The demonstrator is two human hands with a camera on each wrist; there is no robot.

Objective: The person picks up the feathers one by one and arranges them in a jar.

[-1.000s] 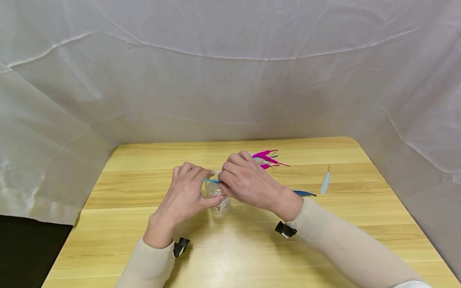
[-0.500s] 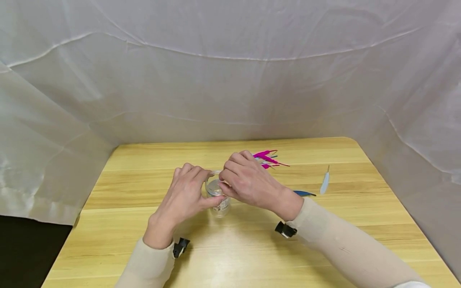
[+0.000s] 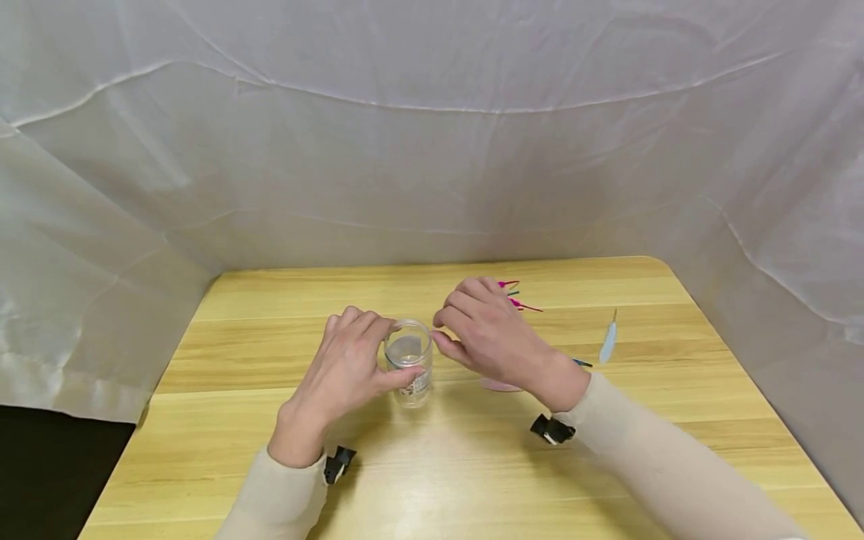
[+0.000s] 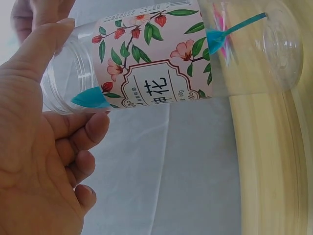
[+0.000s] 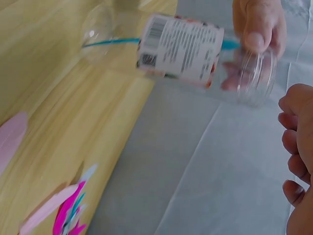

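A small clear jar with a flowered label stands on the wooden table, and my left hand grips it near its open mouth. In the left wrist view the jar holds a teal feather, with my left hand wrapped round its neck. My right hand hovers just right of the jar's mouth, its fingers loosely curled and holding nothing. The right wrist view shows the jar with the teal feather inside and my right hand a little apart from it.
Magenta feathers lie behind my right hand. A pale pink feather lies under my right wrist, with a dark blue one beside it. A light feather lies further right. White cloth walls in the table.
My right hand let the teal feather go into the jar and drew back to the right. A pale pink feather now shows on the table below it. The left hand kept still.
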